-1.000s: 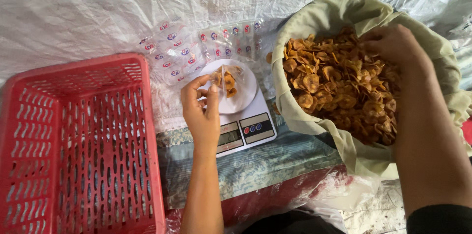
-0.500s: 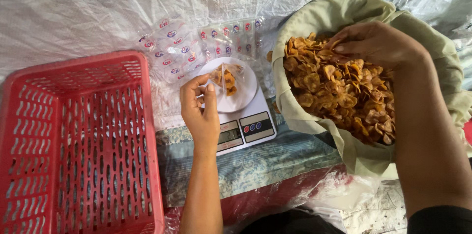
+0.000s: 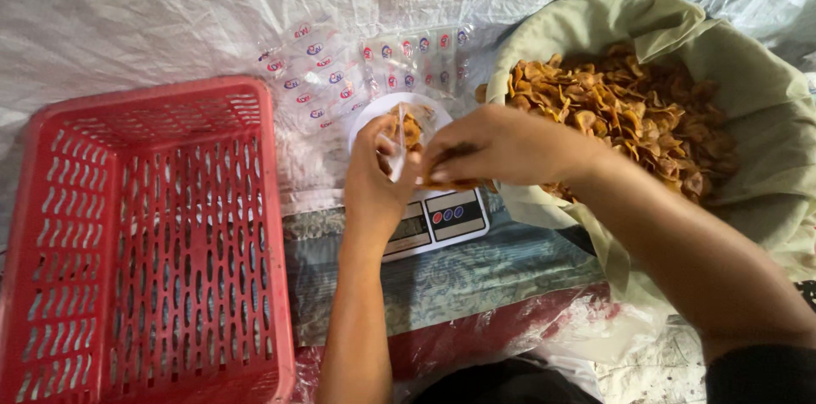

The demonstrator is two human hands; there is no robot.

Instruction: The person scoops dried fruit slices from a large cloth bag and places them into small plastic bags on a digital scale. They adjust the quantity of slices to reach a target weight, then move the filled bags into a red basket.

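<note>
My left hand (image 3: 374,179) pinches the rim of a small clear plastic bag (image 3: 401,139) that stands on a white kitchen scale (image 3: 442,219). A few golden chips show inside the bag. My right hand (image 3: 497,147) is closed around a handful of chips right at the bag's mouth, touching my left fingers. A large sack lined with pale green cloth (image 3: 748,98) sits at the right, full of fried golden chips (image 3: 629,115).
A red plastic basket (image 3: 140,234) with slotted walls stands at the left. Several flat clear bags with red and blue printing (image 3: 357,73) lie behind the scale on a white woven sheet (image 3: 170,5). A patterned cloth (image 3: 476,276) lies under the scale.
My right hand has left the sack of chips and moved left to the bag's mouth with a handful of chips. My left hand stays on the bag.
</note>
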